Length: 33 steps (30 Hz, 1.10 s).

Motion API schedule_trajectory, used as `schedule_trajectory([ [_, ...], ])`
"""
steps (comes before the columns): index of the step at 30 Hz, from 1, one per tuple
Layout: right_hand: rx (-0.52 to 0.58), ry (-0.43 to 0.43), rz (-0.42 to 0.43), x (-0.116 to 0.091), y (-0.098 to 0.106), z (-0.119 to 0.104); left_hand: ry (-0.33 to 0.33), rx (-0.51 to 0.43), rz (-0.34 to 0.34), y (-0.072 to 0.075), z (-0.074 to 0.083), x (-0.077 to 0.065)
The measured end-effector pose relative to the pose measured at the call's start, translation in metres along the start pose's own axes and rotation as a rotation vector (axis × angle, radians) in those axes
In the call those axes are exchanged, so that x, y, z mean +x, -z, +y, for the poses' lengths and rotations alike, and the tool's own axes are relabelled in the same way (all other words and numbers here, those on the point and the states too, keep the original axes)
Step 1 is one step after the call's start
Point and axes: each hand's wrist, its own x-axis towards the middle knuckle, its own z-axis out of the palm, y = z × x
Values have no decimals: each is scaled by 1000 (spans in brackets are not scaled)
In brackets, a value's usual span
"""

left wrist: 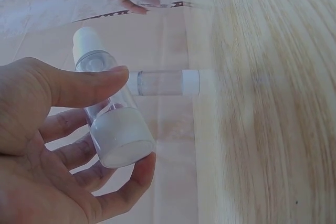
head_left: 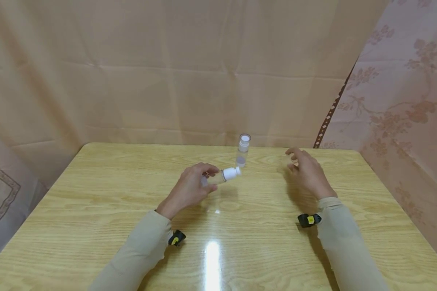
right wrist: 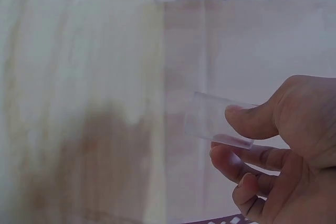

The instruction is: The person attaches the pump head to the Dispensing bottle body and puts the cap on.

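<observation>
My left hand (head_left: 193, 186) grips a small clear pump bottle (left wrist: 122, 135) with a white base and a white pump top (head_left: 231, 173). The bottle is tilted above the table, its top toward the right. Between the thumb and fingers of my right hand (head_left: 308, 173) is a clear plastic cap (right wrist: 210, 120), held apart from the bottle on the right side. A second clear bottle (head_left: 242, 152) with a white top stands upright near the table's back edge, just beyond the held one.
The wood-grain table (head_left: 105, 194) reaches back to a beige curtain (head_left: 149, 89). A pink floral cloth (head_left: 404, 101) hangs along the right side. Each wrist carries a black strap device (head_left: 308, 220).
</observation>
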Motion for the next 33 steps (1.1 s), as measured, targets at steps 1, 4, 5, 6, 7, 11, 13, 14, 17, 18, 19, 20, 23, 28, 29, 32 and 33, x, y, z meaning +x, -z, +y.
schedule_trajectory([
  [1,5,-3,-2,0,2,-3,-1,-5,-1,0,0,0],
  [4,15,-5,-2,0,6,-10,-1,-20,-5,0,0,1],
  [5,18,-3,0,0,7,-12,0,-26,-6,0,-1,1],
  [6,25,-1,-2,0,7,-14,1,-30,-6,0,-1,1],
  [7,33,2,-6,0,8,-16,4,-35,-7,0,0,1],
  [11,65,25,-20,0,8,-22,2,-38,-4,0,-1,1],
  [13,74,41,-30,0,8,-25,0,-36,-2,0,-1,1],
  [14,75,50,-31,0,8,-27,-1,-36,-2,0,-1,1],
  [17,82,74,-38,0,6,-31,-6,-33,-1,0,-1,1],
  [18,88,80,-40,0,6,-33,-8,-31,0,0,-1,1],
  [19,97,87,-43,0,5,-34,-9,-31,1,1,-1,1],
  [20,107,93,-47,0,5,-36,-10,-31,2,1,-1,1],
  [23,140,107,-58,0,3,-42,-15,-26,3,1,-1,1],
  [28,186,146,-81,-2,1,-53,-16,-19,-3,0,-2,1],
  [29,192,158,-87,-2,1,-54,-12,-20,-5,0,-2,1],
  [32,215,189,-99,-3,-1,-59,5,-25,-11,0,-2,1],
  [33,222,197,-104,-4,-2,-60,11,-26,-13,0,-2,0],
])
